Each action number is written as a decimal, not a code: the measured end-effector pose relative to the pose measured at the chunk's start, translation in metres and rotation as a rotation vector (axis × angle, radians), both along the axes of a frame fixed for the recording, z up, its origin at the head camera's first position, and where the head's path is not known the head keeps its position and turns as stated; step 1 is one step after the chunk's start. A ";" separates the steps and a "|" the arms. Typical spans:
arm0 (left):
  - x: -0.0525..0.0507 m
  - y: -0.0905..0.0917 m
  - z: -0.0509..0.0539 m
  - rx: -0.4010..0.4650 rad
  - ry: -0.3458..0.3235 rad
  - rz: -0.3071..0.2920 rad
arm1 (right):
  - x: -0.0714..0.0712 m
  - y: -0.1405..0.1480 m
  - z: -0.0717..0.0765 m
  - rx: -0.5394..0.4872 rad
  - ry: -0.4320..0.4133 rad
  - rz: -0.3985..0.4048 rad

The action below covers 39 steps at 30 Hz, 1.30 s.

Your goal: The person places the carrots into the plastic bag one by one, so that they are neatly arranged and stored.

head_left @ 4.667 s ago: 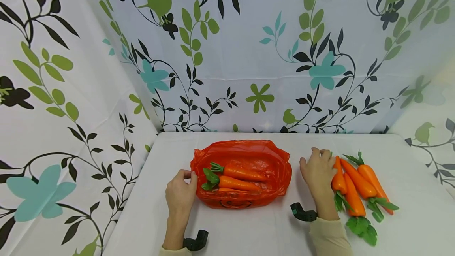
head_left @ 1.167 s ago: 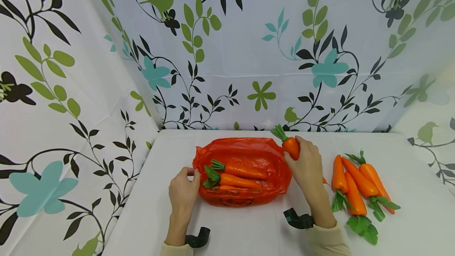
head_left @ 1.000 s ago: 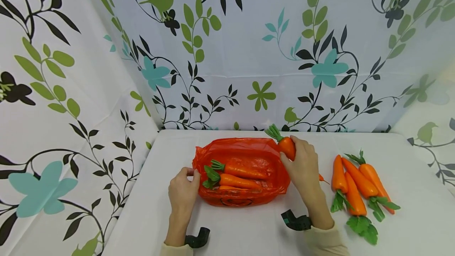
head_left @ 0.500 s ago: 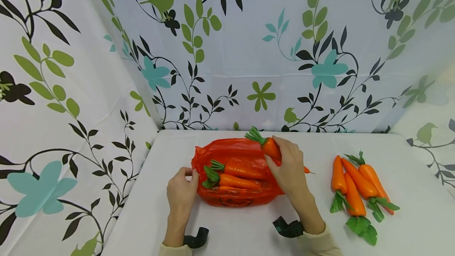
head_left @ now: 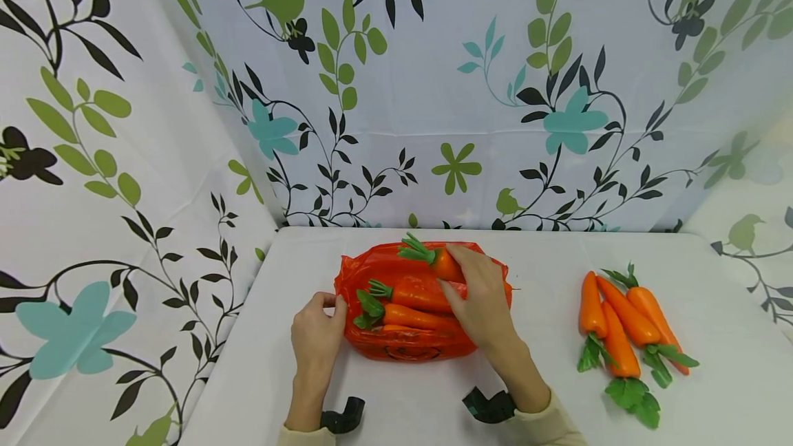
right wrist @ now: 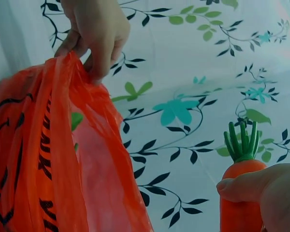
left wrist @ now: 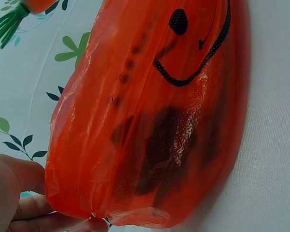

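1. Pinching a smooth orange carrot [head_left: 445,266] near its thick end, the right hand [head_left: 480,298] is clamping it between thumb and fingers; the carrot's short, finger-like green stalks are pointing left and its thin tip is poking out past the hand.
2. In the head view this carrot is hanging over the open mouth of a red plastic bag [head_left: 387,260]; whether it is touching the plastic, I cannot tell.
3. The left hand [head_left: 317,336] is gripping the bag's left edge, thumb and fingers closing together on the thin film.
4. The bag is lying on its side, its film looking glossy, crinkled and translucent, and its near panel is carrying a black printed smile and lettering; dark shapes are showing through.
5. Inside, bagged carrots [head_left: 416,317] are lying side by side: one is bearing narrow stubs, another broad leaves, and a third is partly hiding behind the near edge.
6. Well to the right, four loose carrots [head_left: 619,346], tapering and smooth, are lying clustered on a white table covering [head_left: 248,377], their leafy tops facing different ways.
7. Behind, a patterned fabric backdrop [head_left: 409,95] is hanging.
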<state>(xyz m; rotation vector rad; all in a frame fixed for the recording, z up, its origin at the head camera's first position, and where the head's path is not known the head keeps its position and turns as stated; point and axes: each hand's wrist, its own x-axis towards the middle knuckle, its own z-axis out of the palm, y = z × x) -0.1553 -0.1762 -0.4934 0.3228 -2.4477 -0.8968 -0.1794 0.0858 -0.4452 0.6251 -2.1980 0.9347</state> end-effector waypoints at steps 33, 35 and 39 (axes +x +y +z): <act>-0.001 -0.001 0.000 -0.002 -0.013 0.016 | -0.010 -0.037 -0.015 0.174 0.021 0.092; -0.001 -0.001 0.000 0.000 -0.010 0.015 | -0.010 -0.038 -0.014 0.170 0.025 0.101; 0.000 -0.001 -0.001 -0.005 -0.002 0.015 | -0.016 -0.039 -0.020 0.183 -0.031 0.086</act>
